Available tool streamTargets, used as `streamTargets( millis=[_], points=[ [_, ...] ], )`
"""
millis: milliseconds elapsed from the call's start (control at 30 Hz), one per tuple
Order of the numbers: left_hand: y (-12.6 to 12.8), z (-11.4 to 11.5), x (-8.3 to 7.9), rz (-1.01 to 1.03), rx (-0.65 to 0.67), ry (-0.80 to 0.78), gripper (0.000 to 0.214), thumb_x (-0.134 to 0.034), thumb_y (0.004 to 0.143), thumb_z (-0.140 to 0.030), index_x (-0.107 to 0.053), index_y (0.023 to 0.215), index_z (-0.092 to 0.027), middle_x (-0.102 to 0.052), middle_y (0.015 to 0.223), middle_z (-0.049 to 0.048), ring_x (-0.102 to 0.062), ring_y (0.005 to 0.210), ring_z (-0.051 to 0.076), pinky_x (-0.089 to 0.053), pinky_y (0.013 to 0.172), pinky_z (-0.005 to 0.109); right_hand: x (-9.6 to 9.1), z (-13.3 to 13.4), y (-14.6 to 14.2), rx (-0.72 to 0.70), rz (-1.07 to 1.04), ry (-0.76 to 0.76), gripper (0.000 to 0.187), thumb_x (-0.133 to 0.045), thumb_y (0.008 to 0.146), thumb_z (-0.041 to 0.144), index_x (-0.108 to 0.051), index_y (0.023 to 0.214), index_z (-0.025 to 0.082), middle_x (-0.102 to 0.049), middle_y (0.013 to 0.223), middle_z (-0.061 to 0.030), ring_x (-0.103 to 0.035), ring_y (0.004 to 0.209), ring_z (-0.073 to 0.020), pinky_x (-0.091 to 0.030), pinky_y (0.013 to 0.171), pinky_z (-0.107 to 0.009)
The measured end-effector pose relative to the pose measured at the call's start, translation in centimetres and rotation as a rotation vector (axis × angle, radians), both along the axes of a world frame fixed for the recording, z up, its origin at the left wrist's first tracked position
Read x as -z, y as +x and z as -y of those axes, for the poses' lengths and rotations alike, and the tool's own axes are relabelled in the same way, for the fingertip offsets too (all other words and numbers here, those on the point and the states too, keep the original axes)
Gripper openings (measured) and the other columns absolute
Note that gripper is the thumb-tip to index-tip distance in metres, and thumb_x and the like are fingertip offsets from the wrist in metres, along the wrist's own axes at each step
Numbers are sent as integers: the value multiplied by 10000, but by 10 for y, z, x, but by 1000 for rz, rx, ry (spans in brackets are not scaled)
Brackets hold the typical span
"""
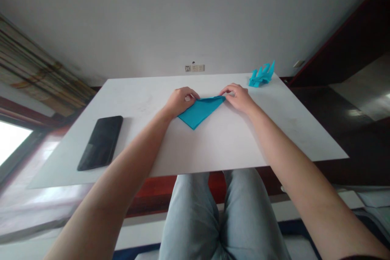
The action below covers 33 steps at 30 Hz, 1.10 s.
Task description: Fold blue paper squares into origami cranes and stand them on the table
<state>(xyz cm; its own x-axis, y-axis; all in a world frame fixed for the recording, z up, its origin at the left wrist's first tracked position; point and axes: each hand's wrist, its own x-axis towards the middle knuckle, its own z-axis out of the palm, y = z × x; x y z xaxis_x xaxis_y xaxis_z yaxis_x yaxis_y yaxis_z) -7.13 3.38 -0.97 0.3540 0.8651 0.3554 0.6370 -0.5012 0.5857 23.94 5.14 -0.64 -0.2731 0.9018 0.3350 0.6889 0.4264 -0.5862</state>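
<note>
A folded sheet of blue origami paper [199, 113] lies on the white table, one corner pointing toward me. Its far edge is folded over and slightly raised. At that edge's left end, my left hand [181, 101] pinches the paper between thumb and fingers. My right hand [237, 96] grips the right corner, thumb and fingertips closed on it. Part of the paper's left side is hidden under my left hand.
Folded blue paper cranes [262, 75] stand close together at the table's back right. A black tablet or large phone [101, 143] lies on the left of the white table [210, 150]. Behind the table is a wall with sockets [195, 68].
</note>
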Motion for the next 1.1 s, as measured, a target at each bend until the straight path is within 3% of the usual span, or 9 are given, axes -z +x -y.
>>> streamTargets(
  millis=[133,267,433,600,733,933,1000,1100],
  points=[
    [3,3,-5,-138,21,32,324,-657,911,-194,-942,1053,-252,-891,1204,75,-812,1174,292,-578,1145,445,-4,5,-3,-20,91,2,347,-597,979,127,-911,953,270,-863,1193,-90,-705,1258,-353,-332,1188,-567],
    [14,13,-12,-221,-38,50,259,-724,1003,-379,-919,1072,-223,-889,1219,98,-810,1186,332,-527,1185,516,-2,13,-11,-86,169,-10,150,-745,982,261,-893,966,248,-843,1121,-79,-709,1051,-294,-316,1095,-504],
    [31,28,-16,-332,-54,15,448,-756,1026,-522,-866,1319,-202,-814,1413,171,-756,1304,402,-531,1186,559,-1,19,-19,-147,216,1,129,-827,992,335,-856,1089,255,-832,1061,-61,-735,1056,-296,-297,1027,-448],
    [39,36,-16,-370,-83,-49,557,-751,1029,-532,-780,1468,-190,-713,1508,207,-640,1442,446,-497,1252,603,-3,11,-7,71,267,-114,103,-721,1055,268,-810,1103,250,-856,1030,-70,-746,986,-299,-334,1014,-457],
    [40,37,-15,-351,-113,-104,627,-771,1017,-562,-704,1513,-184,-631,1604,216,-536,1541,467,-427,1314,655,-2,3,5,203,274,-122,79,-708,1062,284,-776,1078,248,-878,1109,-105,-769,1093,-348,-366,1081,-515],
    [36,33,-18,-270,-162,-218,586,-936,861,-604,-671,1219,-224,-734,1375,160,-654,1336,417,-469,1243,610,-2,0,3,239,135,-207,420,-501,1202,515,-758,1000,250,-883,1152,-130,-765,1263,-403,-351,1245,-660],
    [35,32,-20,-194,-150,-263,540,-929,867,-530,-648,1219,-231,-769,1289,135,-705,1209,370,-528,1162,556,-1,2,1,215,37,-234,487,-570,1161,667,-758,979,257,-874,1125,-108,-768,1239,-385,-380,1263,-642],
    [35,32,-23,-31,-123,-264,356,-826,946,-434,-656,1192,-240,-801,1266,115,-726,1172,327,-576,1052,469,0,4,-2,68,-253,-276,585,-771,966,850,-783,1064,273,-858,1136,-84,-763,1143,-323,-522,1143,-510]
  ],
)
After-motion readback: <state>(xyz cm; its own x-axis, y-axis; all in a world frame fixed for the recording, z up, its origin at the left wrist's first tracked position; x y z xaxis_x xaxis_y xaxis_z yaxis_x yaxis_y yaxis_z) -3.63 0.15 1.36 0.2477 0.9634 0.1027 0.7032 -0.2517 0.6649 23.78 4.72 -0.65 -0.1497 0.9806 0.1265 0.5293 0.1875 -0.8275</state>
